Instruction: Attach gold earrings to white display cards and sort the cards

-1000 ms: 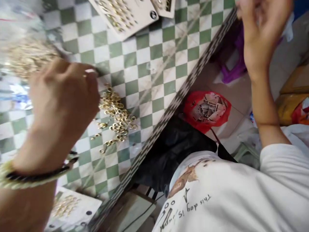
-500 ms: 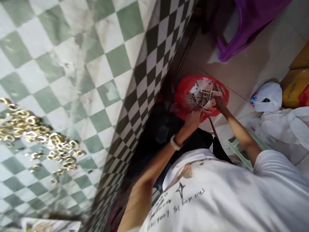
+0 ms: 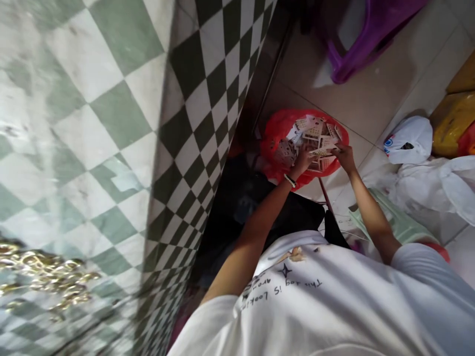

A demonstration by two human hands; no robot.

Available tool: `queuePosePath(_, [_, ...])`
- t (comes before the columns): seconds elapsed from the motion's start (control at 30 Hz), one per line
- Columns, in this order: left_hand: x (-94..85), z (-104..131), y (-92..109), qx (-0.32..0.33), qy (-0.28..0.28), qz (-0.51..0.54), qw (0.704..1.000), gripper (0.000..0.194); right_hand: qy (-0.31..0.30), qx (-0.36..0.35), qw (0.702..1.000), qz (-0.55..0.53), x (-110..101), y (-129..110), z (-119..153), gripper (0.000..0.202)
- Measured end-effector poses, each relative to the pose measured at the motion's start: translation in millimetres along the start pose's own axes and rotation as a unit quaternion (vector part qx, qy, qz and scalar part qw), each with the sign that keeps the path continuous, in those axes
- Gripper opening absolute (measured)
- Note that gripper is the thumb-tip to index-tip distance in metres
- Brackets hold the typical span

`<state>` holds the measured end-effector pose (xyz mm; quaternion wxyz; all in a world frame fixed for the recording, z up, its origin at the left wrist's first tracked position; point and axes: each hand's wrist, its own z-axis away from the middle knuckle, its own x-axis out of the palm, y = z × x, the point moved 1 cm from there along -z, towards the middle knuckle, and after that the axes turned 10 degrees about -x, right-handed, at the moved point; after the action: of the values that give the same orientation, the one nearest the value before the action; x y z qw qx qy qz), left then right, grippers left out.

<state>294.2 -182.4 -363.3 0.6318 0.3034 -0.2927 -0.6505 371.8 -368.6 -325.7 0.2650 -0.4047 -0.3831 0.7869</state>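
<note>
A red plastic bag (image 3: 272, 133) stands open on the floor, full of small pale printed cards (image 3: 313, 129) with rows of dots or holes. My left hand (image 3: 302, 159), with a pale beaded bracelet at the wrist, is inside the bag's near side, fingers closed at the left end of a card. From the right, my right hand (image 3: 345, 157) reaches over the rim and pinches the right end of that card, which has small golden bits on it. The fingertips are small and partly hidden.
On my left is a green-and-white checkered table (image 3: 107, 118) with a pile of gold-coloured rings (image 3: 44, 272). A purple plastic stool (image 3: 343, 64) stands beyond the bag. White plastic bags (image 3: 410, 141), a yellow package (image 3: 447, 128) and a pale green plastic item (image 3: 399, 220) lie on the right.
My left hand has moved from the rim further into the bag. My right hand has drawn back slightly toward the right rim. The view has shifted, with the rings lower left.
</note>
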Motion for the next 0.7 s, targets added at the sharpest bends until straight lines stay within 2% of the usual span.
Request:
queuePosePath(0.13, [-12.9,6,9,-0.012,-0.013,0.04,0.999,0.032,0.053,-0.021,0.998,-0.026,-4,-32,-5,0.047])
queuePosePath(0.23, [-24.5,29,23,-0.011,0.011,0.078,0.997,0.033,0.074,-0.044,0.996,-0.015,-12,-59,-5,0.049])
queuePosePath(0.33, [-41.0,59,42,0.002,0.065,0.115,0.991,0.034,0.095,-0.075,0.993,0.011,-23,-91,2,0.046])
queuePosePath(0.43, [-59.8,83,69,0.031,0.101,0.136,0.985,0.04,0.037,-0.111,0.993,0.01,-21,-127,13,0.041])
queuePosePath(0.57, [-80.9,111,112,0.056,0.082,0.139,0.985,0.05,-0.083,-0.15,0.985,-0.021,-6,-163,27,0.052])
queuePosePath(0.63, [-91.4,134,133,0.056,0.093,0.14,0.984,0.054,-0.107,-0.154,0.982,-0.025,-7,-164,26,0.059])
queuePosePath(0.7, [-104.9,169,155,0.055,0.128,0.143,0.98,0.054,-0.095,-0.139,0.986,0.013,-16,-150,15,0.067])
